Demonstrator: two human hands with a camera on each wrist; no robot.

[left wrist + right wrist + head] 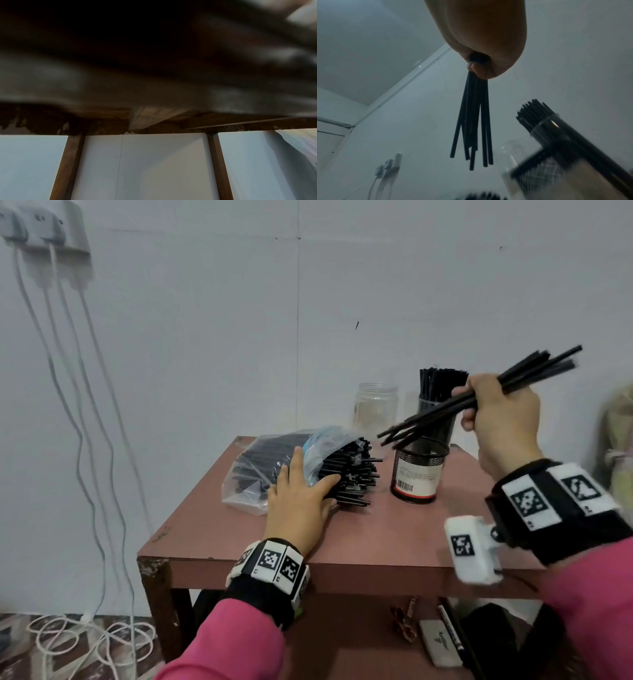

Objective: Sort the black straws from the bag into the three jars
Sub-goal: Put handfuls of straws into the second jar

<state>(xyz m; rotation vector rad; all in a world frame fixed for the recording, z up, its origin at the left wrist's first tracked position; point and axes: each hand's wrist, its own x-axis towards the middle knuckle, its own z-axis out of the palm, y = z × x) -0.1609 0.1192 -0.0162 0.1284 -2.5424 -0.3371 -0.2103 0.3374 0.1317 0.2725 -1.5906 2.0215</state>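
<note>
Your right hand [501, 419] is closed around a small bunch of straws [479, 393], gripping them near the middle so both ends stick out, tilted above the mesh cup [418, 470] near the counter's back right corner. Judging by how they fan apart at the free ends, they are light, stiff and smooth, likely to slide lengthways through a loose grip; you would do well to pinch them firmly at mid-length and even up the ends before lowering them in. Your left hand [301, 501] lies flat with fingers straight on the bag [260, 470], pressing it down on the middle of the counter [394, 535], where loose straws spill from its open mouth. Behind the mesh cup a full jar [440, 402] stands at the back edge, with a clear jar [376, 405] beside it that looks empty. The left wrist view is mostly dark blur, and you cannot see inside the mesh cup.
</note>
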